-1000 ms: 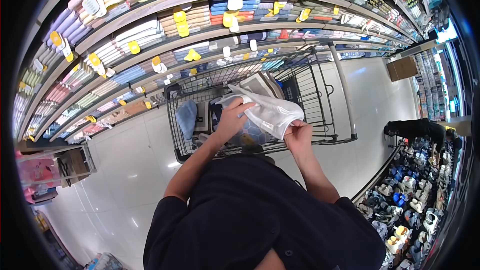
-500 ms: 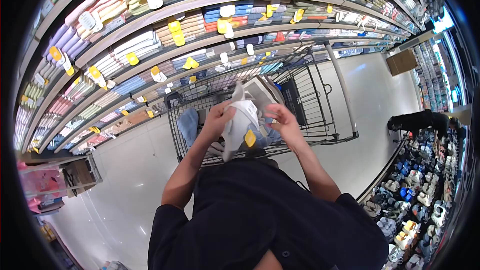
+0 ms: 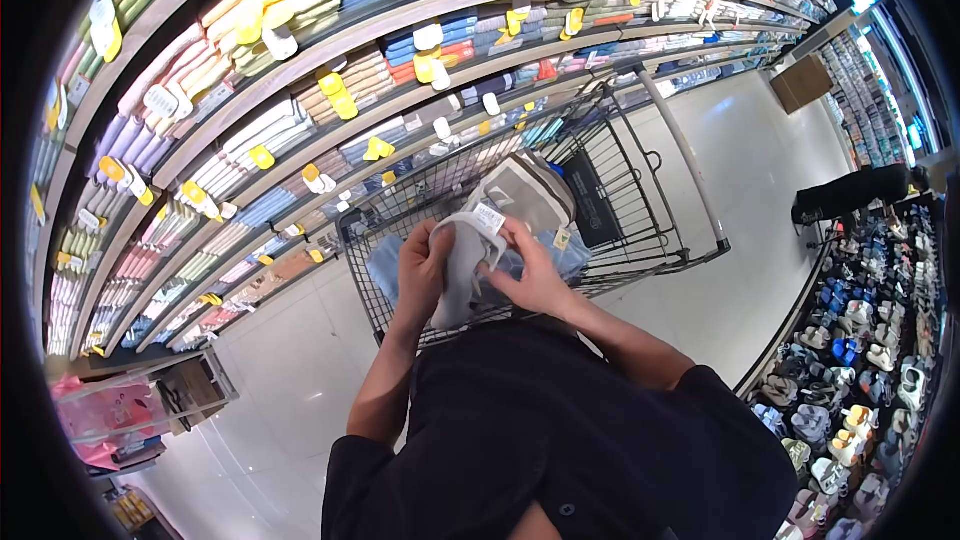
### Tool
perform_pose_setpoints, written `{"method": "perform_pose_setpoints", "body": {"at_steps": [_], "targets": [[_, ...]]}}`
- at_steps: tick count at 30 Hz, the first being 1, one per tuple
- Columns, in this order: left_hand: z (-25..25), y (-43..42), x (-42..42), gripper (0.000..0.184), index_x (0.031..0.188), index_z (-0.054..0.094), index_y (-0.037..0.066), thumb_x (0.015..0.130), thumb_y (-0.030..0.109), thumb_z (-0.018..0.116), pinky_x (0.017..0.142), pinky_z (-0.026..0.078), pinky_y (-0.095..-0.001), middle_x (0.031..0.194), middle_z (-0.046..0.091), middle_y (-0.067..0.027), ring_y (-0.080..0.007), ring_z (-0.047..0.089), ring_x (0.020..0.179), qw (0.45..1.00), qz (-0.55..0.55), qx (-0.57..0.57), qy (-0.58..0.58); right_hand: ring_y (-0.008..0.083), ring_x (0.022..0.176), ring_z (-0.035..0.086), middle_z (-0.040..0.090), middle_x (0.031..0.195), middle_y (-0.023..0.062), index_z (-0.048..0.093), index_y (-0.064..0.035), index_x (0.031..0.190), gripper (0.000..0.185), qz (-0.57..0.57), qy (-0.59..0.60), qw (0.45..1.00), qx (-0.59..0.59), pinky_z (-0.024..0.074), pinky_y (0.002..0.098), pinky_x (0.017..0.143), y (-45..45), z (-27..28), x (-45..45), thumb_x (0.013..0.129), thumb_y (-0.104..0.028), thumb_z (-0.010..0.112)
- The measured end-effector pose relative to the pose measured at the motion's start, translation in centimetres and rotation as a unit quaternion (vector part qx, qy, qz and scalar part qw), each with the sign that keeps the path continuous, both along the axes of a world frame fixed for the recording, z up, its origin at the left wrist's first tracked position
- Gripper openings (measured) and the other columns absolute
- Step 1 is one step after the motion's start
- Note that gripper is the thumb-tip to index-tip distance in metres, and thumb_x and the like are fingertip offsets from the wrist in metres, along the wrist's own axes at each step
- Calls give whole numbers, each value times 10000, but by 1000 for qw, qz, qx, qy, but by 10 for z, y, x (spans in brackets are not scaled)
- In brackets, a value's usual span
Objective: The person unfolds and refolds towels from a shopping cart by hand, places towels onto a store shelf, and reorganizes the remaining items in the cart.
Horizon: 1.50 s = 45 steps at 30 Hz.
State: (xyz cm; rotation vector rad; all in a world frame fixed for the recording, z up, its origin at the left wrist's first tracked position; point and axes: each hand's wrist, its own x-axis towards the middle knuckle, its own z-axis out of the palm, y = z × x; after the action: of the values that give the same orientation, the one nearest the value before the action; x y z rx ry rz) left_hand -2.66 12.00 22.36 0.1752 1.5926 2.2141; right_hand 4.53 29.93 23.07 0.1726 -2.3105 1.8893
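A light grey towel (image 3: 460,285) hangs between my hands over the shopping cart (image 3: 652,195). My left hand (image 3: 424,268) grips its left side, fingers closed on the cloth. On the other side, my right hand (image 3: 533,275) pinches the towel near a white barcode label (image 3: 489,216). Part of the cloth is hidden behind my fingers. Inside the cart, just beyond my hands, lies a beige and brown folded textile (image 3: 522,192). Blue cloth (image 3: 568,258) lies to the right of the towel, and more blue cloth (image 3: 383,265) shows left of my left hand.
Shelves of folded towels (image 3: 360,80) with yellow tags curve along the far side. Racks of shoes (image 3: 830,380) stand at right, with a dark-clothed person (image 3: 850,195) beside them. A cardboard box (image 3: 800,85) sits at the back right. A pink display (image 3: 110,410) is at left.
My right hand has come in from the right and taken hold of the towel by its label. The yellow tag seen hanging below is out of sight now. The view has shifted slightly.
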Motion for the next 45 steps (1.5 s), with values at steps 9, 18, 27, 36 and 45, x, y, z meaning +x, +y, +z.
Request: {"method": "perform_pose_setpoints", "body": {"at_steps": [9, 18, 27, 36, 45], "targets": [[3, -10, 7, 181, 973, 597, 70, 1016, 244, 623, 588, 428, -196, 822, 632, 22, -32, 549, 682, 997, -3, 66, -25, 185, 1181, 575, 590, 1293, 144, 394, -11, 1430, 535, 9, -115, 984, -138, 457, 343, 973, 11, -10, -12, 960, -71, 644], [12, -9, 1, 172, 946, 570, 65, 1021, 215, 612, 664, 496, -225, 885, 666, -20, -65, 609, 739, 976, -6, 184, -120, 423, 1390, 396, 423, 1484, 254, 337, -11, 1495, 915, 64, 50, 969, 235, 320, 488, 1156, -1, 19, 12, 748, -218, 823], [12, -7, 6, 174, 921, 573, 69, 991, 203, 659, 646, 478, -213, 833, 654, -4, -47, 591, 720, 983, -22, 158, -87, 360, 1167, 611, 617, 1273, 214, 539, 16, 1323, 520, -32, 73, 984, 157, 490, 415, 993, -1, -6, 10, 812, 37, 629], [7, -28, 9, 254, 912, 609, 37, 941, 262, 723, 658, 429, -210, 839, 638, -10, -64, 566, 741, 976, -126, 173, -29, 36, 901, 613, 700, 1060, 36, 699, 31, 1059, 154, -37, -181, 963, -198, 472, 204, 718, 30, 13, -2, 958, -80, 662], [-1, -31, 26, 332, 888, 653, 4, 885, 308, 786, 666, 419, -242, 836, 650, -27, -78, 550, 752, 969, -165, 183, 1, 191, 1078, 658, 663, 1255, 176, 723, 82, 1065, 214, 147, -286, 896, -305, 519, 333, 929, 55, 21, -14, 867, 7, 692]]}}
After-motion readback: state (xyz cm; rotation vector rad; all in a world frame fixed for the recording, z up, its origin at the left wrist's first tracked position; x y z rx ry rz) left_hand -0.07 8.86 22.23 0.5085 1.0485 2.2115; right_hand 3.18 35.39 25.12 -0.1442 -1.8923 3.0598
